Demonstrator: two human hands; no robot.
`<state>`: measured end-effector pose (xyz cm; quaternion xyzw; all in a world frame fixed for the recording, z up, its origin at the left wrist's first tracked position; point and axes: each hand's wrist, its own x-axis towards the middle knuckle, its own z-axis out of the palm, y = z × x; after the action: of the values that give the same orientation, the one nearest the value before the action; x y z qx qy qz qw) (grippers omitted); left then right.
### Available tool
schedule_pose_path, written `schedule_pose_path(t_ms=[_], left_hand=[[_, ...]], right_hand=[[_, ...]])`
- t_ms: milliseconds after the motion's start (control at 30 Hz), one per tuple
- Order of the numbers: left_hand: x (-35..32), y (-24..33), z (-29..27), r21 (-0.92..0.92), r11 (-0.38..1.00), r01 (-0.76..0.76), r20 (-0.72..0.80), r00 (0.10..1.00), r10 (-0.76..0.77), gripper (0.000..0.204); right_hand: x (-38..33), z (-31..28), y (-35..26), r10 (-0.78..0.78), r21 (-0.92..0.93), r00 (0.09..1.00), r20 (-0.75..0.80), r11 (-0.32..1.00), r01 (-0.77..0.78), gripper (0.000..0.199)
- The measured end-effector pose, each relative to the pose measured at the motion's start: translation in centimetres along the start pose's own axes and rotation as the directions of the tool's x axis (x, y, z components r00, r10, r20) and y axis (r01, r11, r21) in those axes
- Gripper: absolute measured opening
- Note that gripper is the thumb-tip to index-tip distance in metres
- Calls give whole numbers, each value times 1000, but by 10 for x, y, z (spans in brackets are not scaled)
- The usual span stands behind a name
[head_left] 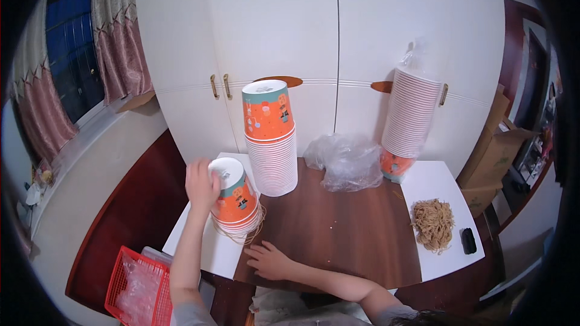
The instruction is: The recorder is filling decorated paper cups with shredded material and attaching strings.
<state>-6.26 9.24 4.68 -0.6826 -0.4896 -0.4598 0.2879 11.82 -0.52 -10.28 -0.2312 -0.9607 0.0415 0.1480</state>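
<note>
A short stack of upside-down orange and teal paper tubs stands at the table's left. My left hand is beside its top, fingers pointing up, the inner edge overlapping the upmost tub's base; whether it presses on the tub is hard to make out. Thin tan loops, like rubber bands, hang around the lower rims of this stack. My right hand lies at the table's near edge, just right of the loops, its fingers spread with nothing in them. Behind stands a taller stack of the same upside-down tubs.
At the back right rises a tall plastic-wrapped stack of tubs. Crumpled clear plastic lies between the tall stacks. A tan tangled heap and a small black object are on the right. A red basket holds clear plastic, lower left.
</note>
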Motion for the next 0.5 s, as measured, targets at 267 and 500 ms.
schedule_pose_path(t_ms=[267,500], left_hand=[[146,42,94,125,967,-220,93,974,209,50],[182,63,143,-27,996,82,298,952,-70,21]], right_hand=[[-85,-195,-55,-132,749,811,-571,321,580,24],[-122,-200,-76,-58,409,414,-909,82,909,43]])
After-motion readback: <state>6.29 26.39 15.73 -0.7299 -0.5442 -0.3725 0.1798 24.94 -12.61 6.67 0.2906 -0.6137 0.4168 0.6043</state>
